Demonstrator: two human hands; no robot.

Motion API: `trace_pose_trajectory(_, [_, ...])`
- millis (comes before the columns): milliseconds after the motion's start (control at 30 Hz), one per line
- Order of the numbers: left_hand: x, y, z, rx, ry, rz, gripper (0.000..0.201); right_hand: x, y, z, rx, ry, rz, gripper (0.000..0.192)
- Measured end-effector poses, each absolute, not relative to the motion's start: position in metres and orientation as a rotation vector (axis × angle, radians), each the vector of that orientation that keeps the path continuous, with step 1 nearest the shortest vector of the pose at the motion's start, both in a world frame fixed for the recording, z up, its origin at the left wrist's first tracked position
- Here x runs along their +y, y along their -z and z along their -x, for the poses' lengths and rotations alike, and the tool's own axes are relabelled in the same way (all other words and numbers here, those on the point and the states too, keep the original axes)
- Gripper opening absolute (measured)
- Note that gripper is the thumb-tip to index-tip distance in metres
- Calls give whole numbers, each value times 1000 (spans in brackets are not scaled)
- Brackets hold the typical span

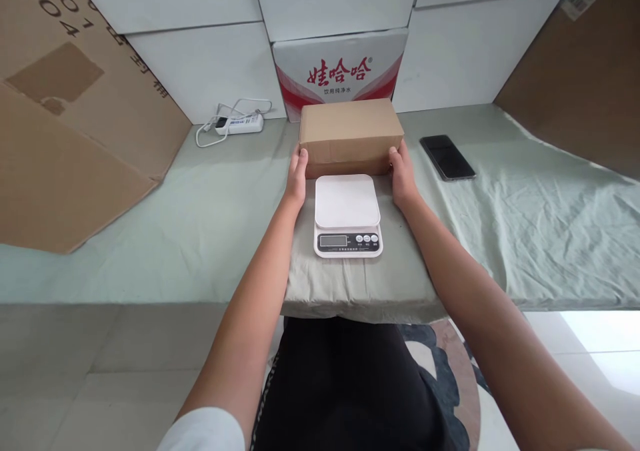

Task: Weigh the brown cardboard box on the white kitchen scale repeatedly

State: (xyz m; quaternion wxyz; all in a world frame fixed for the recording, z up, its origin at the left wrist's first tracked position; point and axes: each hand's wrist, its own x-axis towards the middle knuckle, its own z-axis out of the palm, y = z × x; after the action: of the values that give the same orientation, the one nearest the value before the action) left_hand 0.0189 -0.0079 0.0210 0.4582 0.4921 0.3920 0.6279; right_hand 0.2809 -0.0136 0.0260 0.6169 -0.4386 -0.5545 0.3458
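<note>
Both hands grip a closed brown cardboard box (353, 131) by its two ends. My left hand (297, 176) presses against its left end, with the thumb on the front corner. My right hand (403, 172) clasps the opposite end, its thumb also at the front; most of the other fingers are hidden along the sides. Directly in front of the box lies a white digital kitchen scale (347, 204). Its flat platform is bare, and a small display (333, 241) and three round buttons sit on its near edge. The display looks blank.
A black smartphone (447, 157) lies right of the box. At the back left is a white power strip (240, 125) with a coiled cable. A white-and-red carton (345, 67) stands behind the box. Large cardboard panels (80, 124) flank the cloth-covered table (225, 237).
</note>
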Motion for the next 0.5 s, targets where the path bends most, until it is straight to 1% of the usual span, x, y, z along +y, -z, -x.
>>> trace_pose_trajectory(167, [-43, -38, -22, 968, -1709, -1333, 99, -48, -40, -276, -1349, -665, 977, 80])
trace_pose_trajectory(300, [-90, -45, -21, 992, -1792, -1423, 91, -84, -39, -277, -1351, -566, 938, 85])
trace_pose_trajectory(500, [-139, -32, -15, 1005, -1752, -1402, 87, -125, -21, -284, -1390, -558, 970, 86])
